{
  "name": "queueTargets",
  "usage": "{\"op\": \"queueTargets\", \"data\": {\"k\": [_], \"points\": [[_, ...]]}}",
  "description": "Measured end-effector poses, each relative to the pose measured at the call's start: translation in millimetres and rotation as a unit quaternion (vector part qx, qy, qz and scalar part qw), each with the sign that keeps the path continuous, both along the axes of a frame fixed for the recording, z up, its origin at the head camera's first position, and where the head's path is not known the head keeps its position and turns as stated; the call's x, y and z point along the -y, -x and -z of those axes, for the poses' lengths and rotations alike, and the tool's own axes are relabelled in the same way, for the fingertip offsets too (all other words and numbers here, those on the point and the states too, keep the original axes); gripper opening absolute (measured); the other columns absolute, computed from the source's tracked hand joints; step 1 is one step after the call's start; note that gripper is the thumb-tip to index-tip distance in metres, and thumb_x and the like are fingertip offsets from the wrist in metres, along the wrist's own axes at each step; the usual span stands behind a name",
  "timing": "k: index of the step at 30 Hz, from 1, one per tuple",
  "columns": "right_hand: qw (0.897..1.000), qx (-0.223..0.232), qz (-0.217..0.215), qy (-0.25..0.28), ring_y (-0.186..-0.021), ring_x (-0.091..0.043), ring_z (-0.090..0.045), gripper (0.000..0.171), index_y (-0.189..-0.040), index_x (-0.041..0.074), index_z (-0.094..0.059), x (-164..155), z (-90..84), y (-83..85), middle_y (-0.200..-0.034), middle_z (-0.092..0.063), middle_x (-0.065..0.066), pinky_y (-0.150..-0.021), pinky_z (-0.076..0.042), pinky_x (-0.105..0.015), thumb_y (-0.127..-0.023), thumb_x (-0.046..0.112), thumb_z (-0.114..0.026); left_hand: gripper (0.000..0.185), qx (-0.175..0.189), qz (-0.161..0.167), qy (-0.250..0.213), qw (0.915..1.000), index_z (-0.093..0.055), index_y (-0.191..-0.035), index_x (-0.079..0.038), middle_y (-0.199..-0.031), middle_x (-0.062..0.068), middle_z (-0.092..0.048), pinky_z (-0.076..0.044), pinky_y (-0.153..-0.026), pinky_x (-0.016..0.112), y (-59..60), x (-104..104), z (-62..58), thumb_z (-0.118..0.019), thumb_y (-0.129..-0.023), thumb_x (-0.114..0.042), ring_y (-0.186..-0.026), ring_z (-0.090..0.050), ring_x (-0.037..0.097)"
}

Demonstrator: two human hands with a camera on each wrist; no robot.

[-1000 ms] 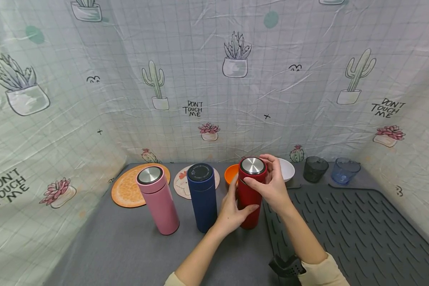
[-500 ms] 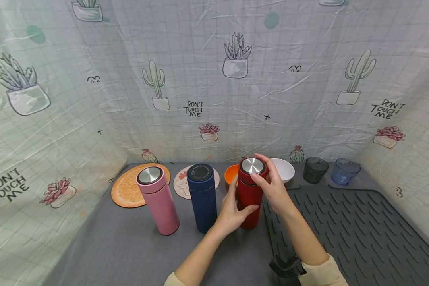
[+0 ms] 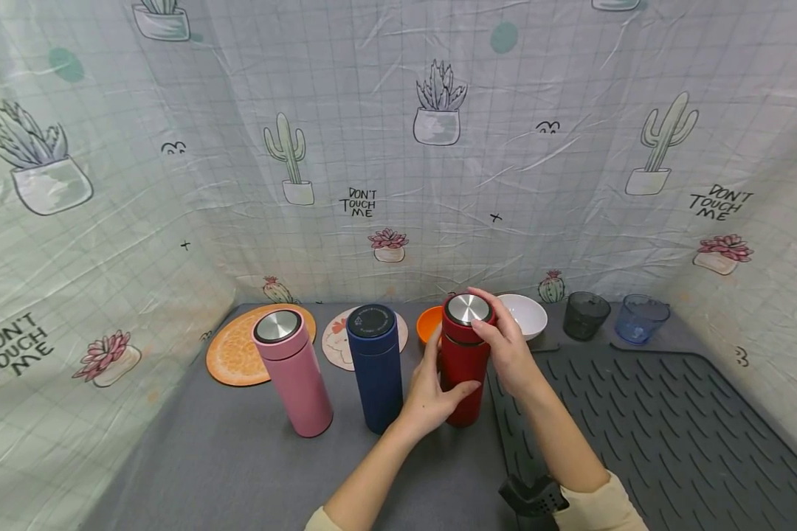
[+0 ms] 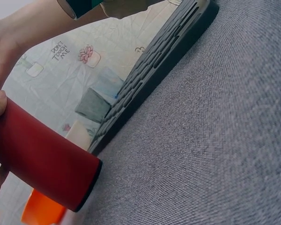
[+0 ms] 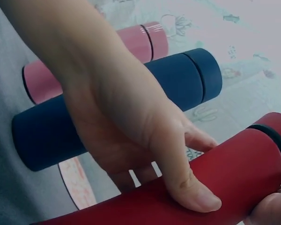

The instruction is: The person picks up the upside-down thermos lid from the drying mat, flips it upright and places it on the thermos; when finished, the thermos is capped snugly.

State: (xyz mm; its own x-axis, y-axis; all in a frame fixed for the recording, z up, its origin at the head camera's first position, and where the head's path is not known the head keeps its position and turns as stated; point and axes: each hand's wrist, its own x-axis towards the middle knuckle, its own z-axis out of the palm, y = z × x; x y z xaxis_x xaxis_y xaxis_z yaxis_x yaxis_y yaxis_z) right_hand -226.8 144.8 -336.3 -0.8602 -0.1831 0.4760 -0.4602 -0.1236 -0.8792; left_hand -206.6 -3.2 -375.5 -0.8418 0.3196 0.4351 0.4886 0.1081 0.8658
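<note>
A red flask [image 3: 463, 369] with a steel-topped lid [image 3: 468, 310] stands upright on the grey cloth in the head view. My left hand [image 3: 432, 394] grips its lower body from the left; the left wrist view shows the flask's red body [image 4: 40, 161] and a fingertip on it. My right hand [image 3: 505, 346] grips the lid from the right, fingers curled round its rim. In the right wrist view the left hand's thumb [image 5: 187, 185] presses on the red flask [image 5: 215, 178]. To its left stand a blue flask [image 3: 375, 365] and a pink flask [image 3: 294, 371], both upright and capped.
Behind the flasks lie an orange round mat [image 3: 235, 350], a printed coaster [image 3: 335, 343], an orange bowl [image 3: 429, 324] and a white bowl [image 3: 528, 313]. A dark cup [image 3: 584, 313] and a blue cup [image 3: 640, 317] stand at the back right. A ribbed dark mat [image 3: 651, 428] covers the right side.
My right hand's fingers have shifted round the red flask's lid, the thumb moving off its near side. The left hand and the flask stay where they were.
</note>
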Motion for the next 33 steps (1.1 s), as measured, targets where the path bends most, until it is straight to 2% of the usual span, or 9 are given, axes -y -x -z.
{"op": "queueTargets", "data": {"k": [5, 9, 11, 15, 17, 21, 26, 30, 33], "points": [[1.000, 0.004, 0.004, 0.016, -0.104, -0.019, -0.049, 0.054, -0.134, -0.001, -0.024, 0.1, 1.1, 0.6, -0.122, -0.041, -0.013, -0.085, -0.046, -0.027, -0.087, -0.003, -0.049, 0.086, 0.002, 0.001, 0.001, 1.0000, -0.014, -0.144, -0.011, -0.131, 0.014, -0.045, -0.040, -0.094, 0.043, 0.5, 0.1, 1.1, -0.070, -0.079, -0.005, -0.113, -0.049, 0.028], [0.999, -0.003, -0.033, 0.013, -0.111, -0.019, -0.043, 0.057, -0.141, 0.000, -0.017, -1.3, -0.4, -0.6, -0.129, -0.036, -0.015, -0.091, -0.040, -0.025, -0.089, 0.002, -0.040, 0.086, 0.004, 0.002, -0.003, 1.0000, -0.015, -0.144, -0.011, -0.132, 0.015, -0.044, -0.040, -0.095, 0.043, 0.3, 0.3, 0.5, -0.070, -0.079, -0.004, -0.114, -0.048, 0.028], [0.999, -0.006, -0.045, 0.024, -0.112, -0.020, -0.043, 0.056, -0.141, -0.001, -0.019, -1.7, -1.1, -0.7, -0.129, -0.036, -0.015, -0.092, -0.039, -0.025, -0.089, 0.002, -0.039, 0.085, 0.004, 0.002, -0.004, 1.0000, -0.015, -0.144, -0.010, -0.131, 0.015, -0.044, -0.040, -0.095, 0.043, 0.3, 0.3, 0.3, -0.070, -0.079, -0.004, -0.114, -0.048, 0.028], [1.000, 0.000, -0.009, 0.018, -0.107, -0.018, -0.049, 0.057, -0.136, 0.000, -0.024, 0.3, -0.4, -0.3, -0.125, -0.041, -0.012, -0.087, -0.045, -0.027, -0.086, -0.002, -0.051, 0.086, 0.004, 0.000, 0.001, 1.0000, -0.015, -0.144, -0.011, -0.131, 0.014, -0.045, -0.040, -0.094, 0.043, -0.2, 0.3, -0.8, -0.070, -0.078, -0.004, -0.113, -0.049, 0.028], [1.000, 0.005, 0.002, 0.008, -0.107, -0.017, -0.048, 0.058, -0.138, 0.002, -0.022, 1.1, -0.3, -0.6, -0.126, -0.040, -0.012, -0.088, -0.044, -0.026, -0.087, 0.000, -0.050, 0.087, 0.006, 0.001, 0.003, 1.0000, -0.015, -0.144, -0.012, -0.131, 0.014, -0.044, -0.040, -0.094, 0.043, -0.5, 0.3, -1.1, -0.070, -0.078, -0.004, -0.113, -0.049, 0.028], [1.000, 0.004, -0.007, 0.018, -0.109, -0.020, -0.046, 0.059, -0.141, 0.001, -0.020, 1.4, -0.7, -1.3, -0.128, -0.038, -0.016, -0.090, -0.042, -0.025, -0.087, 0.001, -0.043, 0.086, 0.005, 0.000, 0.003, 1.0000, -0.015, -0.144, -0.011, -0.131, 0.015, -0.044, -0.040, -0.094, 0.044, -0.6, 0.4, -1.0, -0.070, -0.079, -0.004, -0.113, -0.049, 0.028], [1.000, 0.013, 0.012, 0.014, -0.105, -0.018, -0.050, 0.060, -0.138, 0.001, -0.023, 2.1, -0.8, -1.8, -0.125, -0.041, -0.014, -0.086, -0.046, -0.027, -0.085, -0.003, -0.052, 0.086, 0.001, -0.005, 0.012, 0.9999, -0.014, -0.144, -0.011, -0.131, 0.015, -0.045, -0.041, -0.094, 0.042, -0.9, 0.2, -0.6, -0.070, -0.079, -0.005, -0.113, -0.050, 0.028], [1.000, 0.008, -0.007, 0.015, -0.108, -0.019, -0.047, 0.057, -0.141, 0.001, -0.021, 1.3, -1.9, -1.9, -0.127, -0.040, -0.015, -0.089, -0.043, -0.025, -0.088, 0.001, -0.044, 0.086, -0.001, -0.004, 0.008, 1.0000, -0.014, -0.144, -0.011, -0.131, 0.015, -0.045, -0.041, -0.094, 0.041, -0.4, -0.1, -0.6, -0.070, -0.079, -0.005, -0.113, -0.049, 0.028], [1.000, 0.006, -0.006, 0.020, -0.107, -0.019, -0.048, 0.056, -0.139, 0.001, -0.024, 0.9, -1.8, -1.1, -0.126, -0.039, -0.016, -0.089, -0.044, -0.026, -0.087, -0.002, -0.046, 0.086, 0.000, -0.004, 0.009, 1.0000, -0.014, -0.144, -0.011, -0.131, 0.015, -0.045, -0.041, -0.094, 0.041, -0.4, 0.1, -0.8, -0.070, -0.079, -0.005, -0.113, -0.049, 0.028]]}}
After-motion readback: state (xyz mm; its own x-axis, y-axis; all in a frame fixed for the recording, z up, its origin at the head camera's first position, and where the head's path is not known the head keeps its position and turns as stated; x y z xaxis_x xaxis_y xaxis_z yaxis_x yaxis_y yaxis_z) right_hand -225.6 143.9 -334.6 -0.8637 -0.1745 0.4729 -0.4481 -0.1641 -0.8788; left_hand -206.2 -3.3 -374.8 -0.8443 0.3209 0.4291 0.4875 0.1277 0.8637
